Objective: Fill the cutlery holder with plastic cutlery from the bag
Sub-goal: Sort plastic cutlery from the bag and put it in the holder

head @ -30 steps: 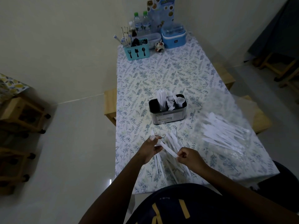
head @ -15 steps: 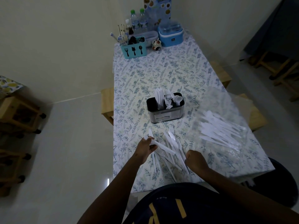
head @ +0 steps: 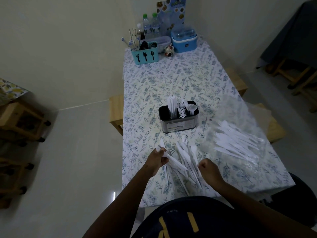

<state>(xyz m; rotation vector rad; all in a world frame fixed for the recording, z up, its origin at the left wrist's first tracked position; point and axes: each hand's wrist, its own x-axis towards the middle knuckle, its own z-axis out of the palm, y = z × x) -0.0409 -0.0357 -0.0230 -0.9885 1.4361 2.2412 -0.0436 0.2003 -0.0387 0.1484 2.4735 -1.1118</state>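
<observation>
The cutlery holder [head: 178, 125] has knives [head: 172, 107], forks [head: 181, 110] and spoons [head: 191, 108]; the clear bag [head: 240, 117] holds more. The left hand [head: 157, 161] pinches what looks like a knife [head: 176, 164] over the loose pile [head: 188, 157]. The right hand [head: 208, 169] has curled fingers beside it; I cannot tell on what.

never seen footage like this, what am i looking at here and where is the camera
No machine here: a person works with bare hands, and the single camera sits on their head, looking forward and down, so the arms at the bottom are their own. On the flowered table stands a dark cutlery holder with knives, forks and spoons in it. Nearer the person lies a loose pile of white plastic cutlery, and to the right a clear bag with more. The left hand grips a few white pieces. The right hand is curled at the pile's edge; whether it holds anything is unclear.
</observation>
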